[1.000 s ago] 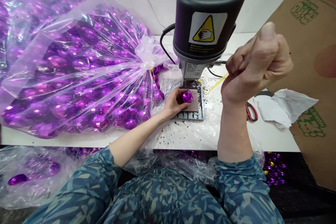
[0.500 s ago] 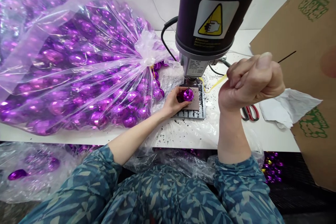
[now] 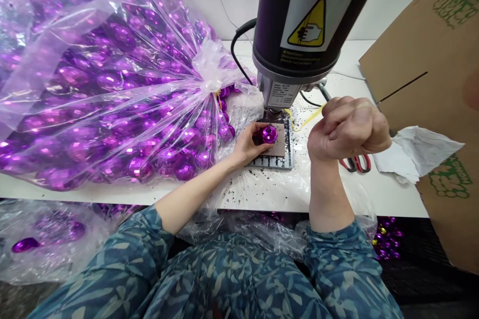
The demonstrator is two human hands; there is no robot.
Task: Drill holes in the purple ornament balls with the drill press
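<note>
My left hand (image 3: 250, 143) is closed on a shiny purple faceted bauble (image 3: 269, 134), fingers at its left side. The bauble rests on a brown square board (image 3: 279, 148), which lies on the slotted metal base (image 3: 289, 162) of a bench drill press (image 3: 299, 25). Directly above the bauble is the machine's lower end (image 3: 275, 113); any bit there is too small to make out. My right hand (image 3: 350, 127) is wrapped in a fist round the press's feed lever (image 3: 325, 90), whose metal rod runs from the machine into my fingers.
A big tied clear bag (image 3: 112, 84) of purple baubles fills the left. Red-handled scissors (image 3: 355, 163) and white paper (image 3: 411, 154) lie right of the press. A cardboard box (image 3: 430, 84) stands at far right. Dark shavings dot the white table (image 3: 247, 199).
My right fist has come down slightly and a little to the left with the lever. My left hand and the bauble stay in place on the board. The view has shifted slightly.
</note>
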